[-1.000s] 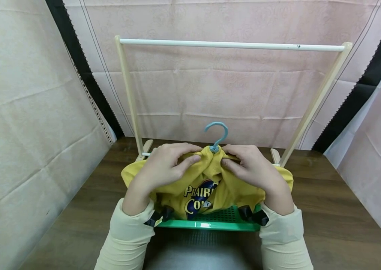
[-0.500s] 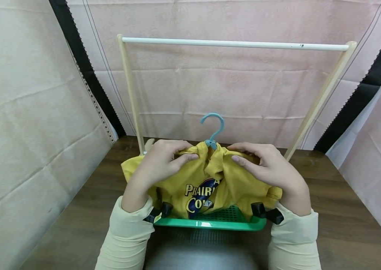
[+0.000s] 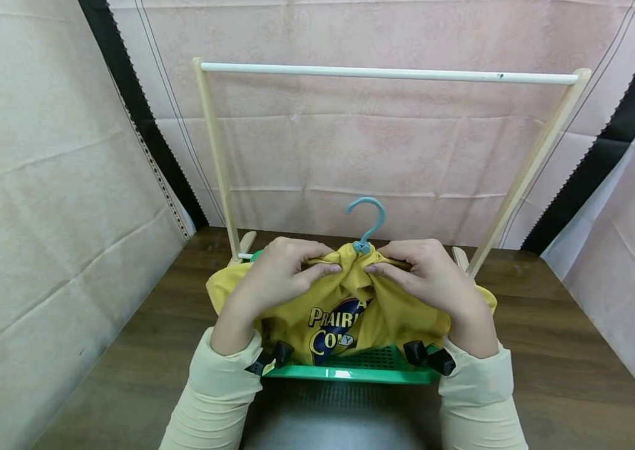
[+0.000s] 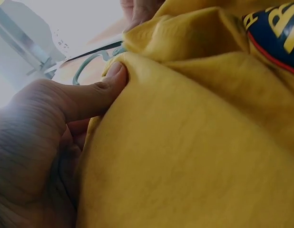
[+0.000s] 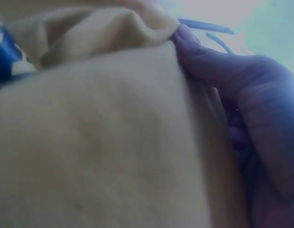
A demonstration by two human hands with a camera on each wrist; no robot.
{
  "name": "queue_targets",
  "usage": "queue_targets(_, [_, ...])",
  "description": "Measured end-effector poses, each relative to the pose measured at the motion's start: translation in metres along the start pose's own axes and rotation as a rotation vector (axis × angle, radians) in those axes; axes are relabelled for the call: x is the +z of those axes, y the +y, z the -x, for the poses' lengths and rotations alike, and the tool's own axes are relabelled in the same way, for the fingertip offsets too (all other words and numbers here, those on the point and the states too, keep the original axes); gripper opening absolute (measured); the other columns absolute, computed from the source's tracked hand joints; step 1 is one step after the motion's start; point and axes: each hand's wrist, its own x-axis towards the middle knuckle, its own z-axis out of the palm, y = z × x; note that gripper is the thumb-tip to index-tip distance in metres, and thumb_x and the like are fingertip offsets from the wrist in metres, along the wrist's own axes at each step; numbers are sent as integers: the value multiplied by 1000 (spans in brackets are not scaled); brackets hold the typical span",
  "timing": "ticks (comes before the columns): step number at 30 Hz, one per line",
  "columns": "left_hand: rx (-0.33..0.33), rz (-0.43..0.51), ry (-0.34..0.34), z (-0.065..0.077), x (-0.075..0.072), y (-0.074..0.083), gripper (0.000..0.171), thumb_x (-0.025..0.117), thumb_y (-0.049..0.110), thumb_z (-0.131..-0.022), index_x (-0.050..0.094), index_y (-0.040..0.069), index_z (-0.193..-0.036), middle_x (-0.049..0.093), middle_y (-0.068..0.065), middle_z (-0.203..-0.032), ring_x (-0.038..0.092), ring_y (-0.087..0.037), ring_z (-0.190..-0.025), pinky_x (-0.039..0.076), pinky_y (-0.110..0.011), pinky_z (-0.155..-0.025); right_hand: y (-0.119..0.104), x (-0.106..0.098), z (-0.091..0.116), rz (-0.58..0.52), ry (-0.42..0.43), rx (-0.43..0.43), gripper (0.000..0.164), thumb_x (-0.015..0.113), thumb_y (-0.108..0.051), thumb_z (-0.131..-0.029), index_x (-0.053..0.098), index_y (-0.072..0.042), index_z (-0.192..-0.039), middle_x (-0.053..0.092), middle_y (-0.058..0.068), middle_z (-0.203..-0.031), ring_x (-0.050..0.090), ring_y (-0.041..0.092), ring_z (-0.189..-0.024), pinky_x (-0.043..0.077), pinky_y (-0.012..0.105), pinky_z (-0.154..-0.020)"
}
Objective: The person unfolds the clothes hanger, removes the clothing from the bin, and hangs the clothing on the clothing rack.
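Observation:
A yellow T-shirt [image 3: 300, 312] with dark blue lettering drapes over a light blue hanger [image 3: 374, 220], whose hook sticks up out of the neckline. On the left side of the collar my left hand [image 3: 278, 275] pinches the fabric between thumb and fingers; the left wrist view shows that thumb [image 4: 102, 92] pressed on the cloth's edge. My right hand [image 3: 432, 275] pinches the shirt at the other side of the neck, its thumb [image 5: 199, 52] on the fabric in the right wrist view. The hanger's body is hidden inside the shirt.
Under the shirt's lower edge stands a green basket [image 3: 351, 375] on the brown wooden table [image 3: 548, 350]. Behind rises a rack with a white bar [image 3: 385, 74] and pale posts [image 3: 216, 150]. Pale cloth walls [image 3: 70, 187] enclose the table.
My right hand shifted right off the collar, then came back left and took hold of the fabric there. The hanger's hook swayed left and back right. My left hand stays on the shirt.

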Motion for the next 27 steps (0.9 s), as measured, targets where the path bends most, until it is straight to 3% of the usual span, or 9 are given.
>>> queue_targets(5, [-8, 14, -12, -1, 3, 2, 12, 72, 24, -96, 71, 20, -84, 52, 14, -63, 39, 0, -52, 38, -23, -51, -2, 3, -3, 43, 48, -26, 15, 80, -5, -85, 72, -17, -91, 62, -12, -79, 49, 4, -63, 41, 17, -59])
queue_targets(10, [-12, 25, -3, -2, 3, 2, 8, 72, 22, -96, 76, 18, -91, 66, 13, -77, 43, 1, -53, 41, -23, -53, -5, 7, -7, 71, 98, -46, 15, 80, -4, -84, 73, -15, -92, 64, -11, -80, 50, 3, -63, 42, 18, -59])
queue_targets(14, [-6, 30, -2, -2, 3, 2, 9, 72, 22, -96, 75, 18, -89, 64, 13, -74, 43, 1, -53, 40, -23, -52, -7, 9, -9, 77, 112, -52, 16, 80, -2, -84, 72, -14, -92, 64, -10, -80, 50, 3, -62, 42, 19, -58])
queue_targets(20, [-29, 52, -29, -1, 2, 2, 11, 70, 27, -97, 72, 21, -87, 55, 14, -66, 40, -1, -51, 38, -23, -51, -8, 4, -4, 46, 39, -4, 13, 78, -7, -88, 70, -17, -93, 58, -11, -77, 47, 3, -62, 39, 18, -57])
queue_targets(27, [-37, 50, -23, 1, -1, 0, 7, 72, 28, -96, 75, 22, -94, 64, 15, -77, 45, -2, -55, 41, -24, -54, -6, -7, 2, 32, -47, 60, 14, 76, -13, -92, 72, -19, -103, 62, -13, -85, 53, 4, -70, 42, 18, -60])
